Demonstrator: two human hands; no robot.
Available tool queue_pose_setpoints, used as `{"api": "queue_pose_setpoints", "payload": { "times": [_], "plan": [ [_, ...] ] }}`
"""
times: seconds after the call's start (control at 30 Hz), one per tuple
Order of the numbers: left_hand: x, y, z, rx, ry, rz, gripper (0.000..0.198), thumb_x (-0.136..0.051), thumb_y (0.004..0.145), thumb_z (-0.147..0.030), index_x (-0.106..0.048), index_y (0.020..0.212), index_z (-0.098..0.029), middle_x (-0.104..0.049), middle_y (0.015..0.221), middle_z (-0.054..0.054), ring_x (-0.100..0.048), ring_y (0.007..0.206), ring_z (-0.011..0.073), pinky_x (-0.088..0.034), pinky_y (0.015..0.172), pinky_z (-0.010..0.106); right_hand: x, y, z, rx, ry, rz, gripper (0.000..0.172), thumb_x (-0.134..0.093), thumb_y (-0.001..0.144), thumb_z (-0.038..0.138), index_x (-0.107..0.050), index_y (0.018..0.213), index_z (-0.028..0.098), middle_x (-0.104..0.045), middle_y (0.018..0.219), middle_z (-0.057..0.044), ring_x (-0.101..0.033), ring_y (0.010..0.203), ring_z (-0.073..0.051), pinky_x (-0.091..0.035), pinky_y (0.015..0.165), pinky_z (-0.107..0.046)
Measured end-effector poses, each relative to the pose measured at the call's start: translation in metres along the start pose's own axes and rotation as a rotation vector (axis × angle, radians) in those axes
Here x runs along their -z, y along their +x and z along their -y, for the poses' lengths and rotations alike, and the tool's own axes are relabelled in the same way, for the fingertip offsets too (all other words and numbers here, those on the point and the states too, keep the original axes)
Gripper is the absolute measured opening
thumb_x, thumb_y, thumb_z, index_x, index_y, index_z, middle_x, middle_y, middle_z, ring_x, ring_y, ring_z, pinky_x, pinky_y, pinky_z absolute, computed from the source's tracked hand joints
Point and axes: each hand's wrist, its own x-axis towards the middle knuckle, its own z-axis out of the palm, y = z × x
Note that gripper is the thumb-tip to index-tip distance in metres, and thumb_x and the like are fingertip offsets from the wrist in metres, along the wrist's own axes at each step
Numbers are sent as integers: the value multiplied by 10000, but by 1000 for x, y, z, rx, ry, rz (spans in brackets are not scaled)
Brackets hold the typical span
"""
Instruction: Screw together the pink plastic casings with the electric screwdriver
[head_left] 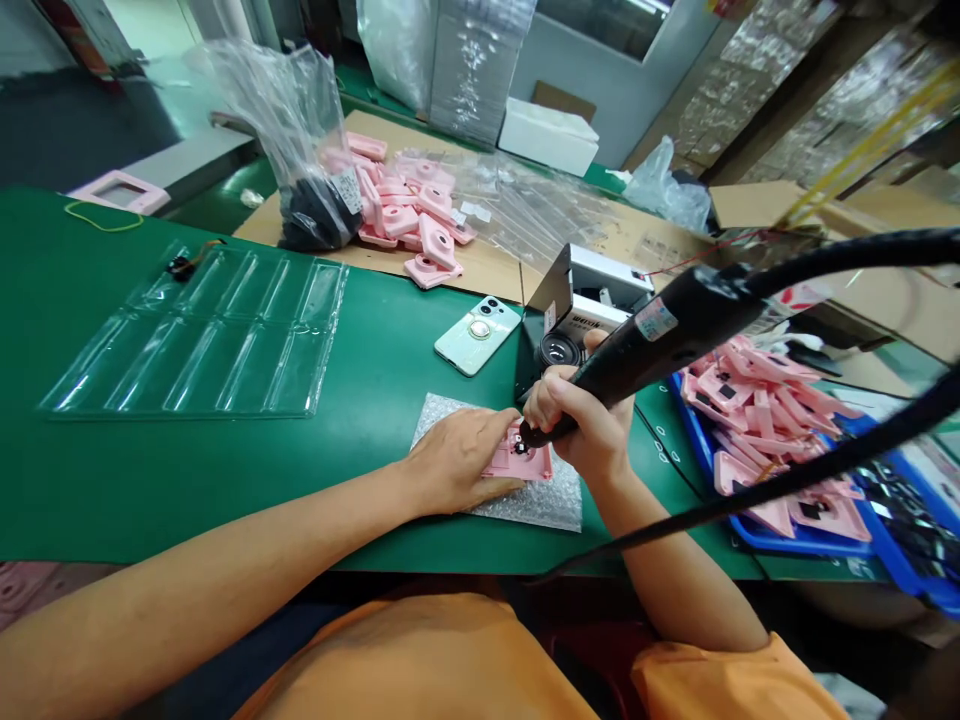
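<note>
A pink plastic part [525, 462] lies on a sheet of bubble wrap [540, 503] at the front of the green table. My left hand [457, 462] lies on the part's left side, fingers pressed down to hold it. My right hand [581, 415] is wrapped round a black electric screwdriver [660, 340], whose tip stands on the part. A black cable [825, 460] runs off from the tool to the right.
A clear plastic tray [202, 335] lies at the left. A mint green phone [478, 333] and a small box with a black lens [577, 300] sit behind my hands. Pink parts fill a blue tray [772, 535] at the right and pile on cardboard [409, 215] at the back, next to a plastic bag [300, 150].
</note>
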Motion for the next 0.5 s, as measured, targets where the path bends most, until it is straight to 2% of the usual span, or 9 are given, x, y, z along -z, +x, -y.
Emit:
{"api": "queue_pose_setpoints", "payload": {
  "times": [0.07,0.13,0.17,0.23,0.3,0.37,0.43,0.5],
  "plan": [
    [-2,-1,1,-5,28,-21,723,-727,977,-599,-478,1499,-164,-741,1349,184,-757,1209,345,-625,1011,510,5,3,6,41,11,-24,487,-922,807,483,-529,635,253,-424,489,85,-397,405,-118,-416,457,-281],
    [-3,-2,2,-1,61,-33,784,-765,952,-591,-460,1528,-156,-726,1397,204,-752,1241,358,-625,1042,527,17,1,18,105,-62,-73,467,-871,880,511,-572,635,249,-469,540,60,-465,466,-137,-461,524,-302],
    [-3,-3,3,5,72,-31,798,-784,938,-584,-463,1526,-151,-726,1401,207,-753,1241,361,-627,1043,526,26,-3,25,126,-169,-107,421,-850,909,525,-628,676,254,-538,595,38,-530,527,-158,-492,575,-320],
    [-2,-3,4,2,72,-22,816,-814,914,-575,-474,1518,-145,-729,1402,208,-753,1240,366,-628,1046,527,46,-17,36,117,-535,-188,316,-853,919,546,-745,829,263,-683,756,-20,-641,687,-221,-521,664,-364],
    [-1,-4,3,-46,46,-33,829,-818,910,-577,-472,1527,-144,-729,1406,208,-744,1261,367,-615,1076,539,65,-36,39,9,-932,-206,310,-901,874,539,-775,905,258,-737,835,-57,-649,723,-263,-485,648,-385],
    [0,-4,-1,-132,-10,-58,826,-784,929,-617,-469,1536,-155,-735,1390,197,-741,1263,351,-601,1101,529,76,-57,32,-166,-1041,-53,315,-890,876,535,-740,844,260,-720,778,-56,-608,644,-266,-421,571,-381],
    [0,-4,-7,-226,-75,-73,784,-743,948,-662,-490,1507,-174,-755,1330,168,-754,1208,322,-609,1072,490,79,-77,20,-327,-877,166,300,-815,940,541,-727,852,268,-701,771,-45,-615,653,-268,-433,556,-377],
    [1,-5,-13,-296,-110,-62,753,-711,963,-687,-495,1485,-190,-761,1294,148,-758,1172,303,-617,1046,462,84,-91,13,-414,-697,302,320,-701,1032,542,-730,882,261,-694,796,-39,-647,706,-261,-495,593,-368]
  ]
}}
